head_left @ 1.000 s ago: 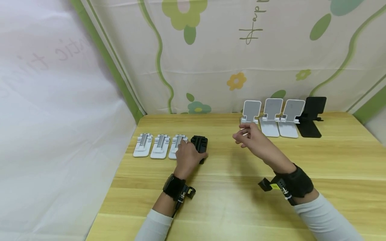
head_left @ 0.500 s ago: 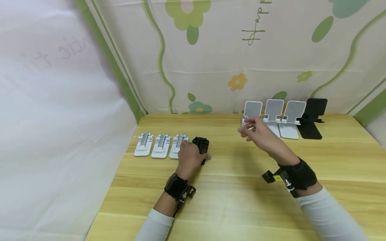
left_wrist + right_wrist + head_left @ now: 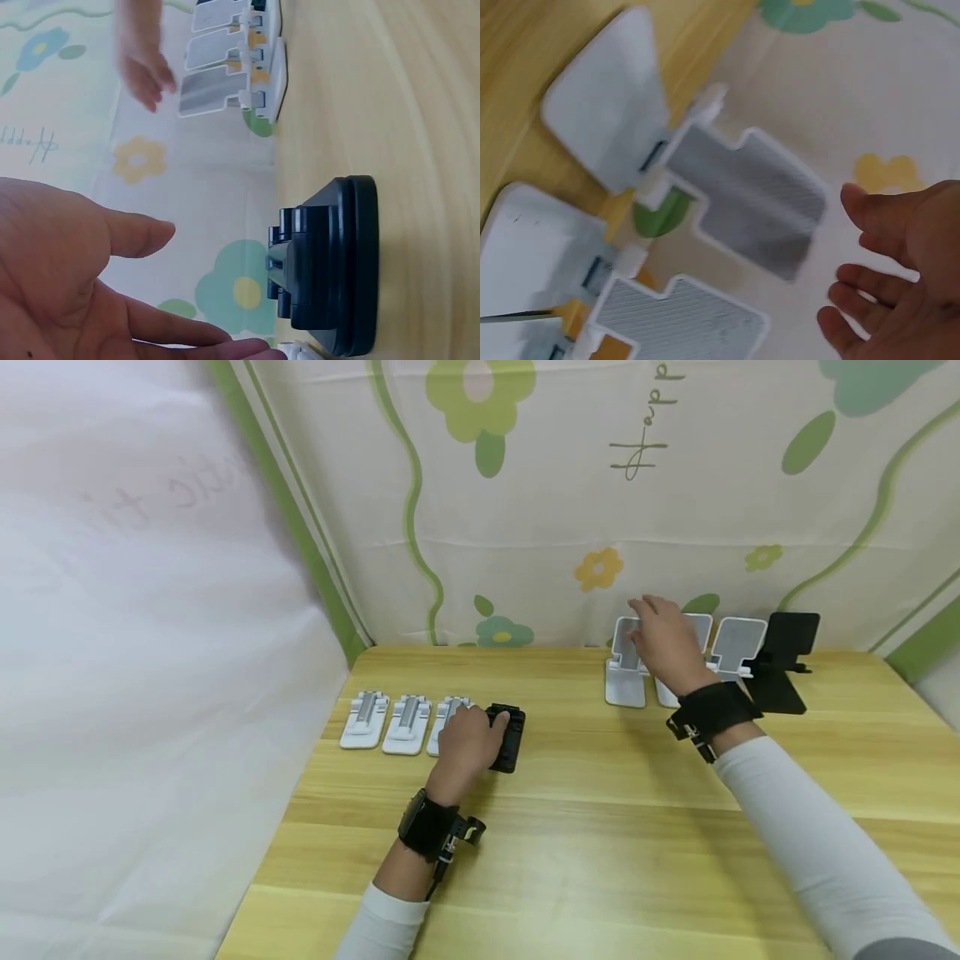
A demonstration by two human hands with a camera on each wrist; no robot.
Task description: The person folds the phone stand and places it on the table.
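Note:
My left hand [image 3: 467,742] hovers over the black folded phone stand [image 3: 510,750], thumb and fingers loosely extended. The left wrist view shows a gap between that hand and the black folded stand [image 3: 360,262]. Under its fingers a white folded phone stand [image 3: 433,742] is partly covered. At the back right, my right hand [image 3: 666,642] is raised by the leftmost white unfolded phone stand [image 3: 626,689]. Its fingers are loosely bent and apart from the stand's grey upright plate [image 3: 750,202] in the right wrist view.
Two more white folded stands, the outer one [image 3: 364,723] and its neighbour [image 3: 407,727], lie at left. Right of my right hand are two more white unfolded stands, including the farther one [image 3: 739,639], and a black unfolded stand [image 3: 792,639]. A patterned curtain [image 3: 555,485] hangs behind.
My right hand has moved up and right, from in front of the leftmost unfolded stand to its upright plate. My left hand's thumb has shifted up over the black folded stand.

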